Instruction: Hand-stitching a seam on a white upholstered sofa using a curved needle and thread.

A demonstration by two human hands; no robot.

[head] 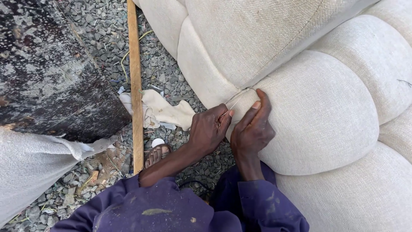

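**stitch_fan:** ok going left to right, using the long wooden slat (pixel 136 86) on the gravel (pixel 98 30) as my marker. Left of the slat there's a dark, mottled slab (pixel 47 73) and under it a grey fabric-covered piece (pixel 30 167) with a frayed edge. Just right of the slat lies a crumpled off-white cloth scrap (pixel 165 112), and below that a sandalled foot (pixel 156 154) almost touching the slat.

**foamguy:** and the hands?

**stitch_fan:** both well right of the slat, at the seam of the big cream tufted cushion (pixel 326 111). Left hand (pixel 208 131) has its grip closed, thumb and fingertip pinched on a thin needle (pixel 228 108) that points up and right toward the tuck where the padded sections meet. There's a pale thread (pixel 243 90) at that tuck, but it's too fine to follow.

**foamguy:** right one holding anything?

**stitch_fan:** nope. Right hand (pixel 253 129) is touching the left, fingers stretched and pressed flat on the fabric beside the seam, thumb up along the fold. So the grip is open, just bearing on the cushion. Purple sleeves (pixel 257 206) at the bottom, the cushion fills everything further right.
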